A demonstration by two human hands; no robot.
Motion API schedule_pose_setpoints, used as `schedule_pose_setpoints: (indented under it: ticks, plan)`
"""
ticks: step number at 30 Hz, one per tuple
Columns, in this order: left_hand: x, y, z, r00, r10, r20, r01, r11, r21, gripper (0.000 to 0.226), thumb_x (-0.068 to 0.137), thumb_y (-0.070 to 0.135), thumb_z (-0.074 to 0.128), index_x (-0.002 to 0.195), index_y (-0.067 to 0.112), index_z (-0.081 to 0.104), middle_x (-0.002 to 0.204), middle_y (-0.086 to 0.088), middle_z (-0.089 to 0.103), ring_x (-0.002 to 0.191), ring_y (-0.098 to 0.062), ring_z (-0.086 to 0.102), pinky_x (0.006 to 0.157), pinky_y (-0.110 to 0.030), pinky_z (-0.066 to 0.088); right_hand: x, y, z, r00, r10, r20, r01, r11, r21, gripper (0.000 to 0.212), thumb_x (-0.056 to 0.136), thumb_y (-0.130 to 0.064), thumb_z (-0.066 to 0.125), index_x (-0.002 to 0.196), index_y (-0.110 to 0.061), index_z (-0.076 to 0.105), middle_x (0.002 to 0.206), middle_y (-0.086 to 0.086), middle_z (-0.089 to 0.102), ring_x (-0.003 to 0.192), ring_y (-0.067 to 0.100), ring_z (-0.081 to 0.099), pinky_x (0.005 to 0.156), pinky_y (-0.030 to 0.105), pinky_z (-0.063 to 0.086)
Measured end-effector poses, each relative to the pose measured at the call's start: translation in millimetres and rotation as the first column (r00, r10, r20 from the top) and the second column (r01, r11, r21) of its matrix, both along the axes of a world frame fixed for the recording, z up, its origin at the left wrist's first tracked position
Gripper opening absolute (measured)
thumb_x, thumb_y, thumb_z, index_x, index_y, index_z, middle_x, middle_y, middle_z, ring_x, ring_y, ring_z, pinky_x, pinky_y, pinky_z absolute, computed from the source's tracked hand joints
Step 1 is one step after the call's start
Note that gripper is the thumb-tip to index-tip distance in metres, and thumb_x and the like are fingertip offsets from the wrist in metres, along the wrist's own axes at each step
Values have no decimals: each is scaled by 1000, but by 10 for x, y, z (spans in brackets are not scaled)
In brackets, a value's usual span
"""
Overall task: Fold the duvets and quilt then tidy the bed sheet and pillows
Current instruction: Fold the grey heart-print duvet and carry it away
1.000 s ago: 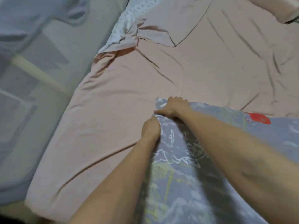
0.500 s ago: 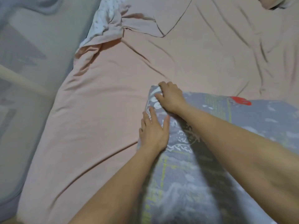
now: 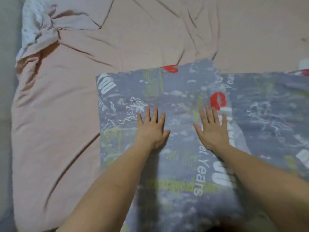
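Both hands have left the folded corner: left hand [image 3: 151, 129] and right hand [image 3: 211, 129] now lie flat, fingers spread, gripping nothing, on the grey printed quilt [image 3: 175, 101]. It lies folded on the pink bed sheet [image 3: 66, 114], its long axis running toward the bed's right edge.

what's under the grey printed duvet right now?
The grey printed duvet lies on the pink bed sheet, which shows around it. Both hands, left hand and right hand, press flat on top. Anything beneath the duvet itself is covered.
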State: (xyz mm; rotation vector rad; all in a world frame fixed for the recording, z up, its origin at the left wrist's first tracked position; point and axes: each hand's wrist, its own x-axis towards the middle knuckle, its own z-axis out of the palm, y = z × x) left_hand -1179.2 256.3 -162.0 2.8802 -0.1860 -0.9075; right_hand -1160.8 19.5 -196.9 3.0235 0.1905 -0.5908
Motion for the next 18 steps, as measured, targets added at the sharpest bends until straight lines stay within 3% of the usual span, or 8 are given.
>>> schedule_pose_setpoints:
  ticks: [3, 5, 6, 8, 10, 14, 16, 18]
  plan:
    - [110, -698, 214, 969, -67, -238, 76, 997, 32, 63, 97, 47, 40, 151, 19, 23, 158, -15, 13, 144, -36, 16, 113, -53, 19, -338, -437, 192, 983, 42, -178, -32, 998, 63, 81, 81, -62, -4, 153, -25, 5, 161, -2, -2, 148, 18, -1, 117, 45, 1]
    - [249, -1068, 363, 933, -131, -336, 140, 990, 2, 48, 96, 45, 44, 137, 20, 49, 144, -16, 42, 130, -34, 43, 106, -43, 36, -403, -686, 311, 945, 81, -316, -46, 992, 118, 67, 94, -58, 15, 153, -27, 4, 161, -1, -2, 148, 20, 4, 118, 41, 10]
    - [311, -1361, 486, 922, -186, -341, 199, 980, 3, 47, 97, 45, 43, 133, 17, 53, 139, -16, 49, 125, -33, 48, 103, -40, 40, -426, -939, 433, 932, 53, -359, 3, 988, 154, 63, 98, -51, 27, 153, -25, 9, 161, 4, 8, 146, 23, 15, 117, 39, 20]
    - [433, -1997, 801, 920, -275, -280, 303, 951, 62, 47, 100, 38, 40, 132, 6, 53, 138, -18, 50, 125, -34, 49, 102, -37, 39, -420, -1565, 709, 917, -41, -398, 120, 977, 177, 51, 99, -41, 39, 142, -14, 38, 147, 14, 41, 131, 28, 43, 102, 35, 37]
    - [469, -2787, 1106, 910, -373, -181, 395, 913, 107, 44, 100, 32, 42, 133, 4, 51, 139, -16, 50, 126, -33, 49, 103, -36, 39, -514, -2413, 1057, 925, -130, -358, 196, 968, 156, 38, 98, -35, 43, 120, -8, 58, 127, 16, 57, 114, 30, 55, 90, 33, 43]
    - [456, -4000, 1412, 866, -478, -147, 494, 864, 101, 49, 100, 34, 42, 142, 9, 41, 147, -11, 41, 131, -30, 44, 106, -41, 38, -748, -3779, 1570, 898, -341, -277, 402, 892, 205, 32, 94, -31, 48, 105, -6, 65, 109, 13, 66, 102, 30, 61, 85, 35, 48]
    - [438, -4947, 1611, 810, -579, -93, 586, 806, 85, 47, 101, 34, 41, 141, 9, 42, 145, -11, 44, 127, -31, 47, 104, -43, 41, -952, -4648, 1900, 839, -499, -218, 540, 813, 217, 28, 92, -25, 50, 96, -4, 69, 97, 14, 71, 91, 27, 66, 78, 32, 50]
    - [384, -5791, 1885, 734, -679, -23, 679, 733, 44, 47, 101, 34, 42, 140, 8, 43, 144, -12, 45, 127, -31, 47, 103, -43, 41, -1139, -5335, 2169, 773, -616, -154, 634, 735, 242, 26, 93, -22, 50, 94, -3, 68, 98, 14, 69, 92, 27, 64, 77, 30, 47]
